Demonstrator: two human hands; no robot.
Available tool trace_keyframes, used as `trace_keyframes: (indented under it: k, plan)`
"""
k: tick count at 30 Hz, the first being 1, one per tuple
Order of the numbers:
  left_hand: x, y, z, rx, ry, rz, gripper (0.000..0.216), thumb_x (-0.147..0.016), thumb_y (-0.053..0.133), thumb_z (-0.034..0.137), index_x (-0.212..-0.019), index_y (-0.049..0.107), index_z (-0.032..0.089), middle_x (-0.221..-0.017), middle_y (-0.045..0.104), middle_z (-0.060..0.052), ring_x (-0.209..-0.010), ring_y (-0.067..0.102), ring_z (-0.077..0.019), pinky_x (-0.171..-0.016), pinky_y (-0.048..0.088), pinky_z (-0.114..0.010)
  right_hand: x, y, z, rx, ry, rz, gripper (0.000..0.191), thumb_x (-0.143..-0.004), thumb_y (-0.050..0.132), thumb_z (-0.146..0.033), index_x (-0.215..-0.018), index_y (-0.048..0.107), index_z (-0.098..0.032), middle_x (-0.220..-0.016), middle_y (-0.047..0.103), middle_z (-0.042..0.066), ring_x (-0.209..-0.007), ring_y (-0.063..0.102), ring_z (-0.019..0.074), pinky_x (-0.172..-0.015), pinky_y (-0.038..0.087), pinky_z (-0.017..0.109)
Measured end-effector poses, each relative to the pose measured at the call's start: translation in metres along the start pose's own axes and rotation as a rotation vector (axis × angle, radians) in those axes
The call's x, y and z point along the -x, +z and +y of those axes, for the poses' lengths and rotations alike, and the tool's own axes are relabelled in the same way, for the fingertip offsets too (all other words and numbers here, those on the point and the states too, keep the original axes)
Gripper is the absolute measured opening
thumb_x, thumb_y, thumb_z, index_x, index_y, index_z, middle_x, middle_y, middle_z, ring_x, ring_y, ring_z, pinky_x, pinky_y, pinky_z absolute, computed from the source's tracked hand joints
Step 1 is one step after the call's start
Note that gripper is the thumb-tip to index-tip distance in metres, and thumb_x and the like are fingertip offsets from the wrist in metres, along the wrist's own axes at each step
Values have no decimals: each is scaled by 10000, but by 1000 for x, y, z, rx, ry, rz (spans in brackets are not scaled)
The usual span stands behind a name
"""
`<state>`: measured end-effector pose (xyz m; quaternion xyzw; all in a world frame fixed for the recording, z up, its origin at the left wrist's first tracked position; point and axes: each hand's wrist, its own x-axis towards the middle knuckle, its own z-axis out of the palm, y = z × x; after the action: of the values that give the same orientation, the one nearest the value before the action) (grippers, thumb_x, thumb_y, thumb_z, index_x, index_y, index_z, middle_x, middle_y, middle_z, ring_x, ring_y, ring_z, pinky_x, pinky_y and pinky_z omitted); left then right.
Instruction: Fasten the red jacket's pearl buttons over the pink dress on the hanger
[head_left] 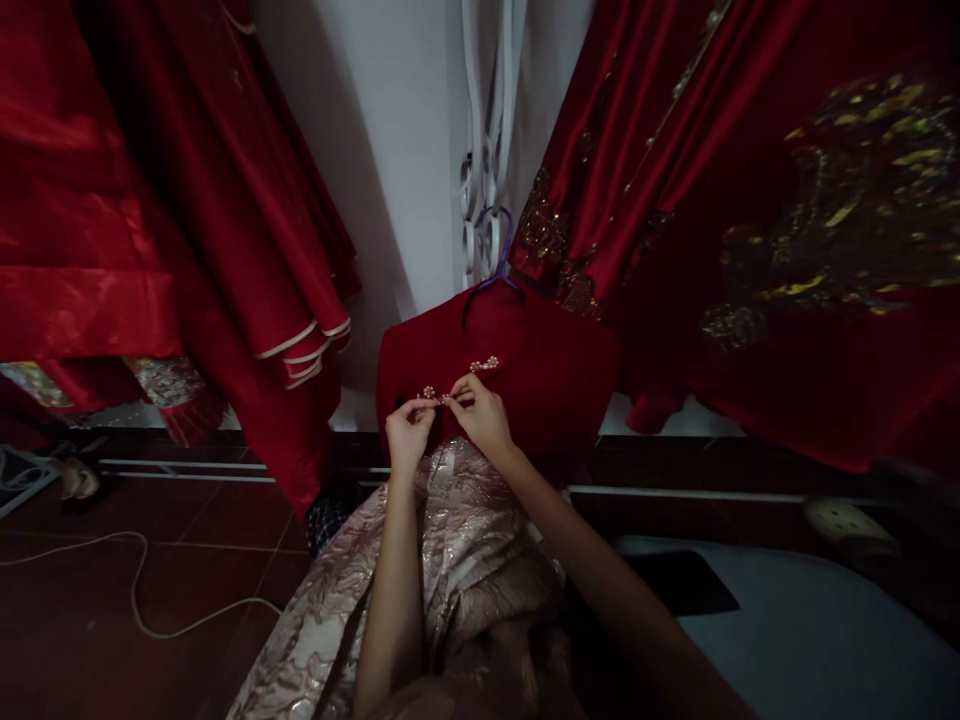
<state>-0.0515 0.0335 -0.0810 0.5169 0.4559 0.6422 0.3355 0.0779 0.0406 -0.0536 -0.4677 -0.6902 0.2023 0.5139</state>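
Note:
A dark red jacket [555, 375] hangs on a purple hanger [496, 255] in front of me, over a pink and gold brocade skirt [457, 570]. Pearl fastenings [484, 364] run across its chest. My left hand [409, 432] and my right hand [481, 412] meet at the lower pearl fastening [430, 393]. Both hands have their fingers pinched together on that clasp at the jacket's front edge.
Red satin garments [225, 200] with cream trim hang at the left, and red gowns with gold embroidery [825, 220] at the right. A white wall [390, 150] is behind. A white cable [139, 590] lies on the dark red tiled floor. A pale surface [810, 630] sits at the lower right.

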Motion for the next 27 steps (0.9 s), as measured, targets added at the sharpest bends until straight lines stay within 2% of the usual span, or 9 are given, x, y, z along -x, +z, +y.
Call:
trace_keyframes:
  k: [7, 12, 21, 27]
  plan:
    - [0, 8, -4, 25, 14, 32, 125, -660, 605, 170, -779, 612, 133, -813, 666, -49, -728, 628, -120, -721, 502, -245, 0, -5, 1, -21, -14, -29, 98, -748, 573, -233, -811, 499, -221, -815, 633, -19, -710, 646, 123, -583, 491, 206]
    - [-4, 3, -14, -10, -27, 159, 182, -640, 589, 105, -810, 538, 144, -794, 614, -32, -682, 592, -92, -675, 493, -227, 5, -9, 2, -56, -9, -35, 109, -744, 578, -244, -814, 499, -214, -806, 624, -14, -690, 643, 121, -583, 494, 206]
    - [-4, 2, -21, 87, 1, -36, 237, -670, 572, 95, -903, 578, 138, -910, 642, -77, -847, 612, -130, -840, 479, -310, 4, -11, 2, -64, -12, -49, 109, -738, 580, -257, -802, 505, -211, -797, 625, -9, -686, 643, 124, -585, 493, 214]
    - [-3, 4, -16, 97, 11, -75, 258, -681, 576, 123, -938, 604, 138, -986, 650, -97, -870, 619, -147, -819, 485, -309, 2, -10, 4, -40, -37, -42, 113, -730, 591, -262, -777, 502, -210, -781, 626, -14, -677, 640, 120, -612, 494, 218]
